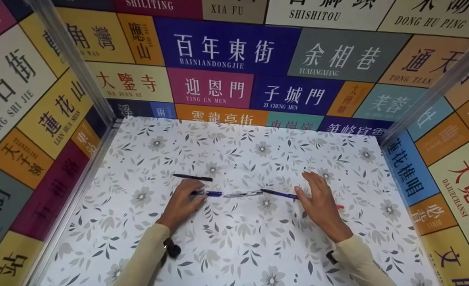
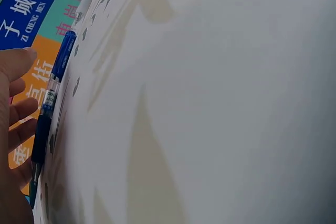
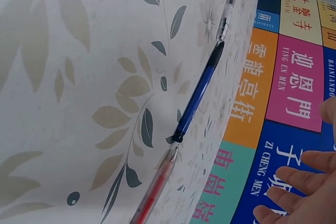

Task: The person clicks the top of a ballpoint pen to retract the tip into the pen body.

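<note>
Several pens lie end to end in a row on the flowered tabletop. A blue click pen (image 1: 213, 194) is at the left end, partly covered by my left hand (image 1: 182, 201). In the left wrist view, relaxed, spread fingers stand beside this blue pen (image 2: 64, 53) without closing round it. A clear pen (image 1: 242, 194) comes after it, then a blue pen with a black end (image 1: 280, 194). My right hand (image 1: 317, 202), fingers extended, hovers over the right end of the row. Under it a red pen (image 3: 156, 192) meets the blue one, mostly hidden in the head view.
A black pen (image 1: 192, 177) lies apart, just beyond my left hand. The white tabletop (image 1: 226, 246) has a grey leaf pattern. Upright panels with coloured sign blocks (image 1: 226, 47) enclose the back and both sides, with metal-like posts (image 1: 79, 67) at the corners.
</note>
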`<state>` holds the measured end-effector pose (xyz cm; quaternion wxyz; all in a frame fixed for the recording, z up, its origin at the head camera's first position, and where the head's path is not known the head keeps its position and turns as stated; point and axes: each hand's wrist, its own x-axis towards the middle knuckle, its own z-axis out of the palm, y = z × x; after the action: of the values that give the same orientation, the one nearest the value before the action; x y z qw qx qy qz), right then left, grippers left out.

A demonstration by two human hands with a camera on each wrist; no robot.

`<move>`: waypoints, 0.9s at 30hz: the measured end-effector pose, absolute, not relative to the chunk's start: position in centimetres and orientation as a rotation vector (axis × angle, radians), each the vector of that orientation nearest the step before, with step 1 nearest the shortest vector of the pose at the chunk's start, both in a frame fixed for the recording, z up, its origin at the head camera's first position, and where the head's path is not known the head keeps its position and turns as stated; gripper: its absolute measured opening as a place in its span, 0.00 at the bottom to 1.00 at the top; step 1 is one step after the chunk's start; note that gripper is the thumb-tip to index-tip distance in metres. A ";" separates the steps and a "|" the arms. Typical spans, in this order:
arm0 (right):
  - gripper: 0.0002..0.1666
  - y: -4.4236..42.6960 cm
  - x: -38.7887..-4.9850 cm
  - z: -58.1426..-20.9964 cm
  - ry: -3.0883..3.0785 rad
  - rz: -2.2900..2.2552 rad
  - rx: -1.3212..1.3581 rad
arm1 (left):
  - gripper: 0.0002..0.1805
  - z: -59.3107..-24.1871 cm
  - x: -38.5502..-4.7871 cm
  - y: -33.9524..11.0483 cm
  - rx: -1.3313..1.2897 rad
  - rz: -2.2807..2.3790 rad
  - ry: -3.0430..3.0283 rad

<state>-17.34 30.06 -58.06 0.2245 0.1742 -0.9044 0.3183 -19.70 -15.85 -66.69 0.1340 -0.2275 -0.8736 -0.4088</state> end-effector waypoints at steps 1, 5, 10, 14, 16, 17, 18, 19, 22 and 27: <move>0.29 30.1 -17.3 -58.1 -2.506 0.887 0.471 | 0.20 -66.8 -19.7 -16.0 -0.671 -1.161 -2.529; 0.29 30.3 -17.1 -58.2 -2.552 0.968 0.412 | 0.18 -67.2 -19.9 -16.3 -0.728 -1.021 -2.517; 0.27 30.4 -16.7 -58.2 -2.586 1.100 0.326 | 0.15 -67.4 -20.2 -16.5 -0.778 -0.922 -2.517; 0.26 30.5 -16.6 -58.4 -2.560 1.174 0.281 | 0.14 -67.4 -20.4 -16.6 -0.796 -0.891 -2.519; 0.25 30.5 -16.7 -58.4 -2.548 1.197 0.264 | 0.13 -67.4 -20.5 -16.6 -0.807 -0.865 -2.516; 0.25 30.5 -16.7 -58.5 -2.544 1.204 0.256 | 0.13 -67.4 -20.5 -16.6 -0.809 -0.856 -2.513; 0.24 30.6 -16.6 -58.5 -2.543 1.211 0.243 | 0.13 -67.4 -20.6 -16.7 -0.811 -0.845 -2.513; 0.24 30.6 -16.6 -58.6 -2.545 1.213 0.230 | 0.13 -67.5 -20.6 -16.7 -0.812 -0.834 -2.514; 0.24 30.7 -16.5 -58.7 -2.546 1.224 0.204 | 0.13 -67.5 -20.6 -16.8 -0.805 -0.803 -2.532; 0.24 30.7 -16.3 -58.9 -2.556 1.248 0.198 | 0.11 -67.6 -20.7 -16.8 -0.762 -0.756 -2.573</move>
<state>-16.31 30.72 -58.87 0.1448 0.0687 -0.8870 0.4330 -20.66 -16.85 -67.64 0.1758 -0.2692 -0.9085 -0.2671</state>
